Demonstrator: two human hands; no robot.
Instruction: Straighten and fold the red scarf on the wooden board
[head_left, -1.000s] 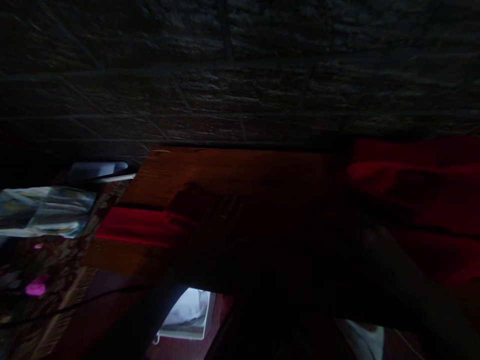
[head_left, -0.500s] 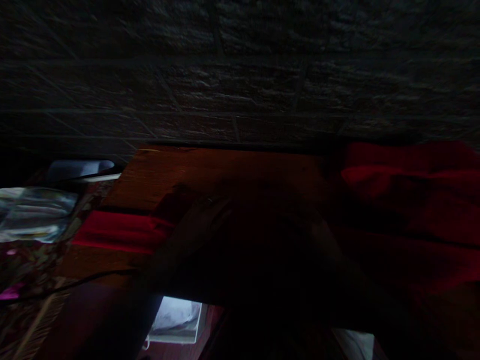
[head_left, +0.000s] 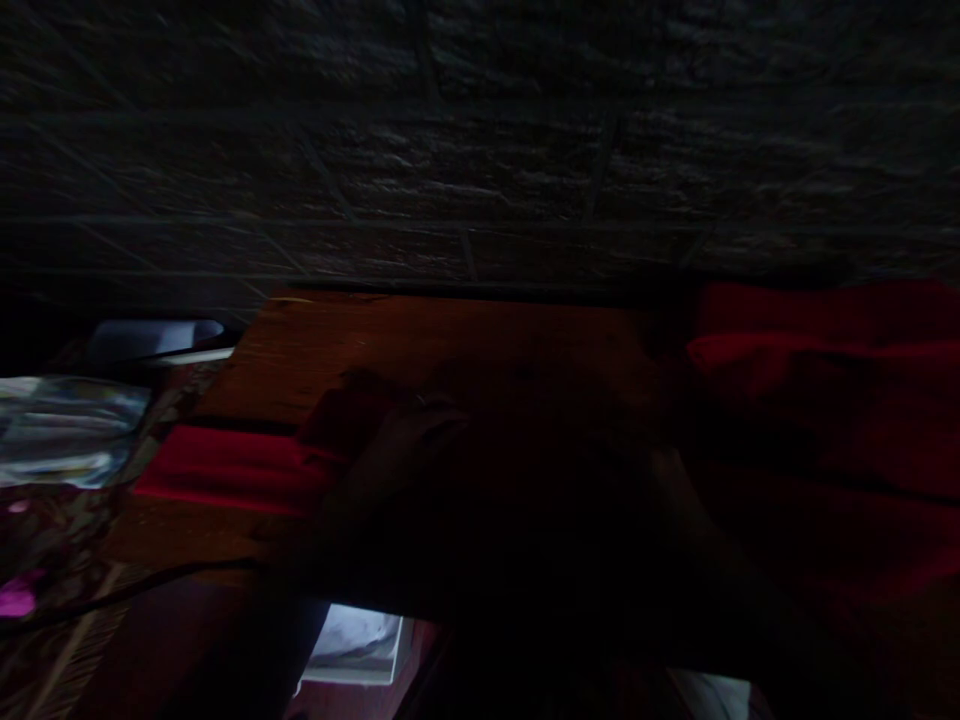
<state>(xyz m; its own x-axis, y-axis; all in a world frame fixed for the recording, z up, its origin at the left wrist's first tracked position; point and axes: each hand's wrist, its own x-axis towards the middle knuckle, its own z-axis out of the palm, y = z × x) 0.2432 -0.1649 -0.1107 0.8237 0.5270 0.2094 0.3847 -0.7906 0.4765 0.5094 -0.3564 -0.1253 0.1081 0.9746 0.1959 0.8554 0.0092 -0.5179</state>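
Deep shadow covers the middle of the wooden table (head_left: 450, 325). My left hand (head_left: 416, 430) lies over it beside a red cloth strip (head_left: 232, 465), its fingers stretched to the right and slightly apart. Whether those fingertips press on fabric is too dark to see. My right hand (head_left: 656, 470) reaches in from the right, near a large heap of red cloth (head_left: 817, 380). Its fingers are lost in the dark, and so is anything under them.
A dark brick wall (head_left: 465, 170) rises behind the table. A black cable (head_left: 157, 580) runs off to the left. Below the front edge sits a white open box (head_left: 360, 645). Further left lies a shiny plastic package (head_left: 64, 430) on patterned fabric.
My right hand has shifted slightly to the right and down. My left hand has moved a little downward, its fingers drawn closer together. The view has shifted slightly.
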